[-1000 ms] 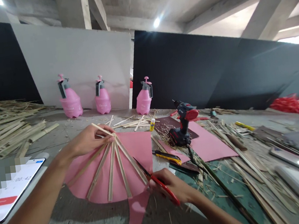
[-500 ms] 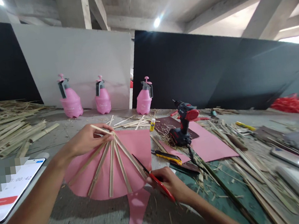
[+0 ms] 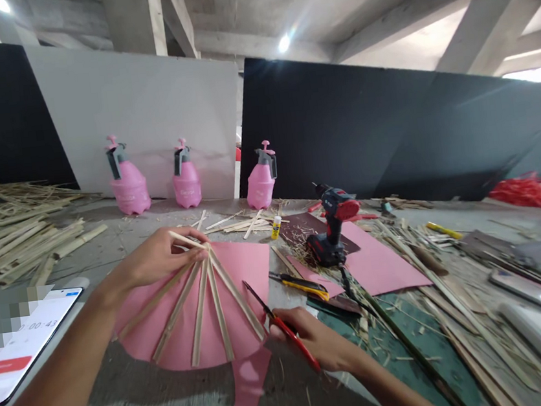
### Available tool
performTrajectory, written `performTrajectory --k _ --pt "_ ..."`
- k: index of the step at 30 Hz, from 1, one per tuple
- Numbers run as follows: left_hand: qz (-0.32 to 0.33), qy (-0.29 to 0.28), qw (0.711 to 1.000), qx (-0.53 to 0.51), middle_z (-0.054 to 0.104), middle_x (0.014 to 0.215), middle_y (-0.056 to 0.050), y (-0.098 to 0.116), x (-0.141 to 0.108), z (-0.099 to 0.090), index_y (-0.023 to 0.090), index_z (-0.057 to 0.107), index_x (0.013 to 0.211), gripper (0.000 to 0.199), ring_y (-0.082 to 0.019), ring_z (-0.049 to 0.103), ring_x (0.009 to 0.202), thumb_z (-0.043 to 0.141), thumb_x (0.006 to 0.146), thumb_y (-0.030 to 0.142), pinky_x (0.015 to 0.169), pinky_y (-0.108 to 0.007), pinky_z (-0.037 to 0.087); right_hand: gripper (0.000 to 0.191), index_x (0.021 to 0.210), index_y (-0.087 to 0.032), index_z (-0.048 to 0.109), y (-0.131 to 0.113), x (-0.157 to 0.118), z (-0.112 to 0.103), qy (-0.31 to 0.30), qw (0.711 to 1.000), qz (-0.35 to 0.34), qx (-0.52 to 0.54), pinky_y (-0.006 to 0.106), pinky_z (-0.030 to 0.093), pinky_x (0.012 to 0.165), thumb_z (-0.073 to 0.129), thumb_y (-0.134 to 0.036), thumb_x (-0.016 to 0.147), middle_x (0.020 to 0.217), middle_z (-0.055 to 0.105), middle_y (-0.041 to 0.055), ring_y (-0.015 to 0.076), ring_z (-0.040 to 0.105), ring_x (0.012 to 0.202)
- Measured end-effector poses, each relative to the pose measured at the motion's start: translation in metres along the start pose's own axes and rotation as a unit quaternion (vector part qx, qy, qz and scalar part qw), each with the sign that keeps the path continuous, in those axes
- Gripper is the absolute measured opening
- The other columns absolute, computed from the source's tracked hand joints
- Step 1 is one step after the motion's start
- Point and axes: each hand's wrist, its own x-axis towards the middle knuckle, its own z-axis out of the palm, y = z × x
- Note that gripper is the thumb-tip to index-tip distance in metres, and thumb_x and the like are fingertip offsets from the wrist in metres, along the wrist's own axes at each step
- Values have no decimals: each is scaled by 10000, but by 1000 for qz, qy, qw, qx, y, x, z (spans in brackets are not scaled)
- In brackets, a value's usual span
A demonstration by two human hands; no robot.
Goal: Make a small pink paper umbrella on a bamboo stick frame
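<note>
My left hand (image 3: 178, 251) is closed on the narrow end of a fan of bamboo strips (image 3: 206, 295), where the strips meet. Pink paper (image 3: 243, 268) lies beneath the strips, its lower edge cut in a curve. In my right hand (image 3: 310, 335) is a pair of scissors (image 3: 293, 337) with red handles, the dark blades at the paper's right side near the outermost strip. From the paper's lower edge a cut pink strip (image 3: 247, 388) hangs down. Whether the blades are apart is hard to see.
Behind stand pink spray bottles (image 3: 186, 183), a glue stick (image 3: 276, 227) and a cordless drill (image 3: 332, 222). A yellow utility knife (image 3: 304, 284) lies right of the paper. Bamboo strips (image 3: 21, 244) pile up at left, near a phone (image 3: 37, 340). Pink sheet (image 3: 385, 261) and a green mat (image 3: 399, 351) lie right.
The paper with its strips has shifted slightly down and left at its lower edge. My right hand and the scissors have moved a little right and down.
</note>
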Motion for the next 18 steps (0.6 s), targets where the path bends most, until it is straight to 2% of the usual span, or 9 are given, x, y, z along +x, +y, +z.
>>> performTrajectory --k 3,7,11,14,18 --pt "3 6 1000 3 762 1045 -77 2 -1 -4 187 764 1050 322 -191 696 880 668 888 448 784 -283 533 516 700 -198 390 -2 -3 -6 -28 1000 6 -11 262 255 584 476 -641 951 697 361 -47 131 322 664" --pt "4 11 1000 6 747 1093 -81 4 -3 -5 177 772 1030 303 -178 682 865 662 896 425 776 -274 528 537 713 -200 406 -2 -6 -10 -37 998 15 -46 266 301 595 403 -677 962 697 409 -36 145 379 671" --pt "0 4 1000 10 741 1103 -83 4 -2 -3 173 773 1035 337 -181 684 861 665 894 459 767 -275 529 549 894 -199 574 -3 -11 -10 -46 995 30 -82 329 445 776 315 -673 993 878 605 40 224 552 842" --pt "-3 0 1000 12 738 1109 -83 4 -1 1 175 770 1052 345 -172 681 851 659 902 464 763 -272 525 601 1029 -199 635 -3 -14 -9 -49 993 46 -95 364 472 886 290 -690 992 989 662 89 266 599 956" --pt "3 -7 1000 9 741 1098 -83 4 1 6 171 766 1052 340 -170 682 857 648 916 459 764 -270 520 624 1015 -190 658 -2 -14 -7 -27 993 17 -110 348 504 832 285 -689 997 930 671 85 252 609 882"
